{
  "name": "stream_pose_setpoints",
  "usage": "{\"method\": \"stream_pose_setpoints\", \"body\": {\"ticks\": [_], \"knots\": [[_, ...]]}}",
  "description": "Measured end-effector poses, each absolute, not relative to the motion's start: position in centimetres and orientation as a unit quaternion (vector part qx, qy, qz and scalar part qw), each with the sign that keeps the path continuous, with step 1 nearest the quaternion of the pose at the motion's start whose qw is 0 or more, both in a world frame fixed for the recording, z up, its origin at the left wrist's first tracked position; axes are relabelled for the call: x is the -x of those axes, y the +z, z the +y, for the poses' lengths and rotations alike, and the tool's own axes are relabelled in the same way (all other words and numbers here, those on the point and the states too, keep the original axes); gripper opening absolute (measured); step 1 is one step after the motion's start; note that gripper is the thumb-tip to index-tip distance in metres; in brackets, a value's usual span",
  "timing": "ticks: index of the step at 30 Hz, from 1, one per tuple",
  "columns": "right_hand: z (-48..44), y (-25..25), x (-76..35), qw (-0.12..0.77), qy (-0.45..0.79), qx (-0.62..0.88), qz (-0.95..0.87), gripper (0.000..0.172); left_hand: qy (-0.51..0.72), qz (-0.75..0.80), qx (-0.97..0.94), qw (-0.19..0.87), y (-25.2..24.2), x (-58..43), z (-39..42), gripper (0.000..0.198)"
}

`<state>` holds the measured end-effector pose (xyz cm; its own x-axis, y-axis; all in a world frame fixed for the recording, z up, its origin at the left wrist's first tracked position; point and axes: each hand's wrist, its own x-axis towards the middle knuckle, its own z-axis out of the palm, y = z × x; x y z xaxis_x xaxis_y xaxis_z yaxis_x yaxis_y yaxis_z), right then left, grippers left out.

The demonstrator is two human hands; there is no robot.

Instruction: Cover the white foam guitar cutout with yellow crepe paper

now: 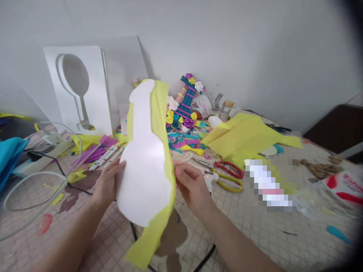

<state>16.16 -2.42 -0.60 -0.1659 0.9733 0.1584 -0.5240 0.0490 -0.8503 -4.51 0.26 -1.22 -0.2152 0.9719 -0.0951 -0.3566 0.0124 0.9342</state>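
A white guitar-shaped cutout (143, 162) is held upright in front of me, tilted slightly. Yellow crepe paper (161, 109) runs along its right side, folds over parts of the edge and hangs below the bottom in a loose strip. My left hand (109, 177) grips the cutout's left edge, with the thumb on the white face. At the right edge, my right hand (191, 185) pinches the yellow paper; its fingertips are partly hidden. Just beyond that hand lie a white glue gun (209, 180), partly covered, and scissors (229, 170) with red and yellow handles.
White boards with a cut-out opening (102, 87) lean on the wall. A flower-covered paper guitar (187, 100) stands among colourful scraps. A yellow crepe sheet (241, 132) lies right of it. A white cable (36, 173) loops at left; a plastic packet (344, 185) is at right.
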Motion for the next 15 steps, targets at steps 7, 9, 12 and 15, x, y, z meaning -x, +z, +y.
{"method": "stream_pose_setpoints", "body": {"ticks": [7,9,12,15], "knots": [[-2.80,-0.42,-15.82,0.590,0.655,0.268,-0.389,0.011,0.619,0.467,-0.330,0.538,-1.33,4.82,0.73,0.032],[-2.70,-0.28,-15.98,0.574,0.679,0.272,-0.368,0.011,0.624,0.474,-0.335,0.524,-1.34,4.69,0.65,0.032],[-2.49,-0.04,-16.32,0.533,0.717,0.278,-0.353,0.012,0.626,0.475,-0.354,0.507,-1.27,4.52,0.50,0.029],[-2.49,0.04,-16.43,0.558,0.681,0.302,-0.366,0.014,0.631,0.476,-0.362,0.495,-1.16,4.39,0.38,0.028]]}}
